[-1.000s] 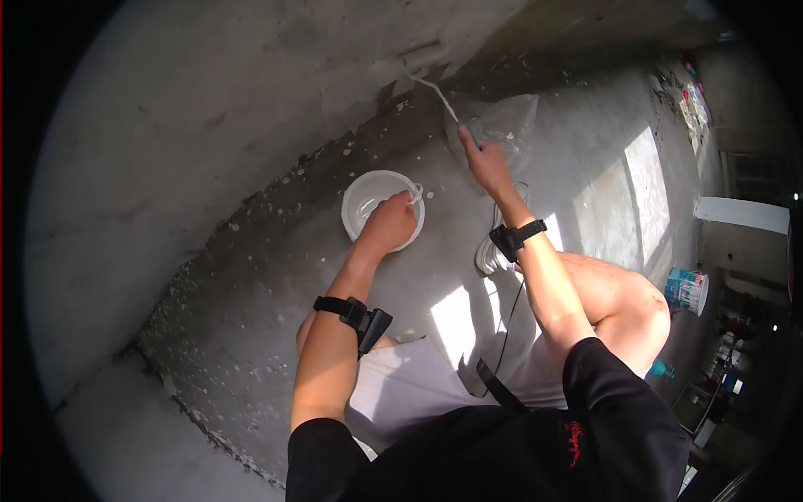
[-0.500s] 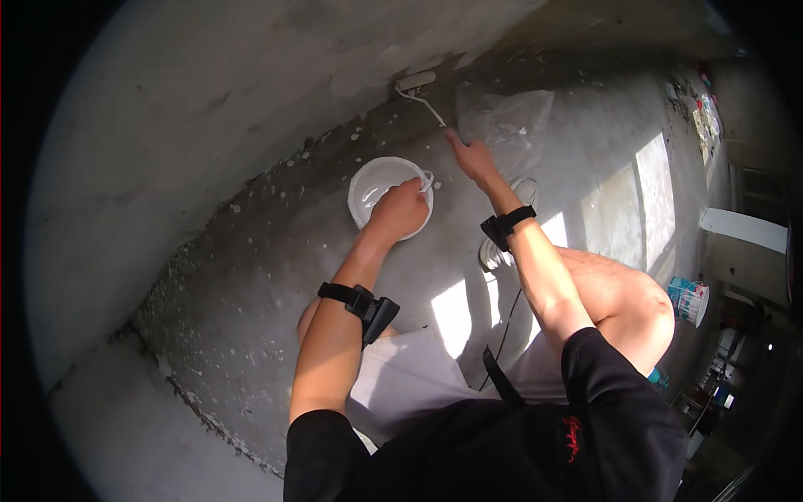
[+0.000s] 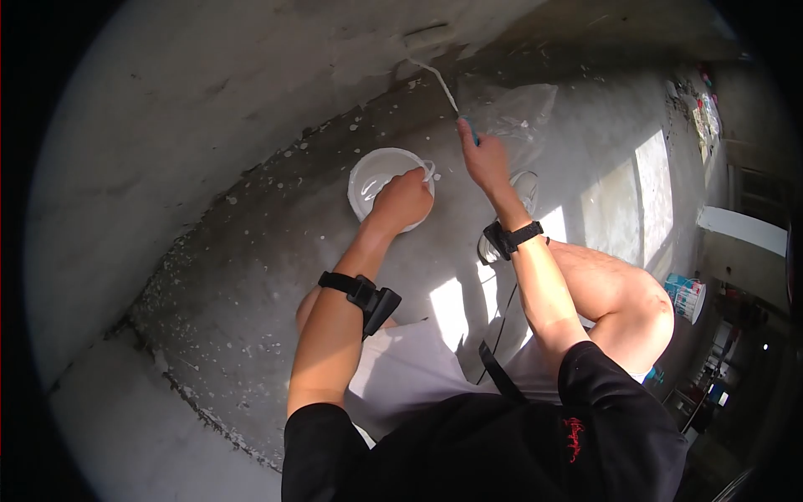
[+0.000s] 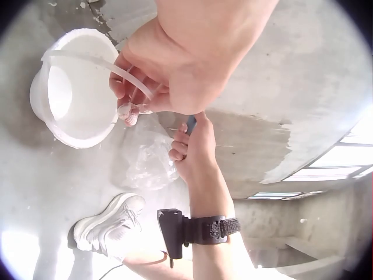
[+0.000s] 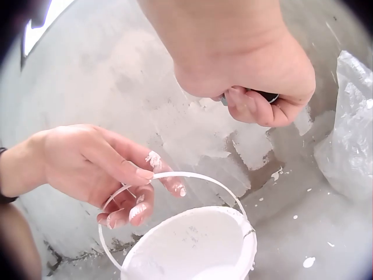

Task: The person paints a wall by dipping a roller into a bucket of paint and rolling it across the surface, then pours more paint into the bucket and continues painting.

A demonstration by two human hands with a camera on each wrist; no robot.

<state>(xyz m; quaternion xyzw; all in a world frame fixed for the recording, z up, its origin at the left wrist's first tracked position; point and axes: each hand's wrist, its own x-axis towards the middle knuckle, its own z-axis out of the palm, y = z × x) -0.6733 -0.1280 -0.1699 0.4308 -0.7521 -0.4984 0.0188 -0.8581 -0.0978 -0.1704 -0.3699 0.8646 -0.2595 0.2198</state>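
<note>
In the head view my left hand (image 3: pixel 404 201) is over the near side of a white bucket (image 3: pixel 362 182). Its thumb and curled fingers hold the bucket's thin white handle (image 5: pixel 205 179), and white paint smears the fingertips (image 5: pixel 138 211). White paint lies inside the bucket. My right hand (image 3: pixel 488 163) grips the blue handle (image 3: pixel 475 134) of a paint roller, thumb along it. A white-coated rod (image 3: pixel 441 81) runs from there to the roller's sleeve (image 3: pixel 427 36), which lies against the lower wall.
A grey wall (image 3: pixel 209 92) meets the paint-spattered concrete floor (image 3: pixel 276 243). Crumpled clear plastic (image 3: pixel 527 117) lies beyond my right hand, near my shoe (image 3: pixel 525 191). A blue-and-white bucket (image 3: pixel 686 297) stands right of my knee.
The roller dropped toward the foot of the wall half a second ago and is now back up on it, my right hand moving with it. My left hand stays at the bucket's handle.
</note>
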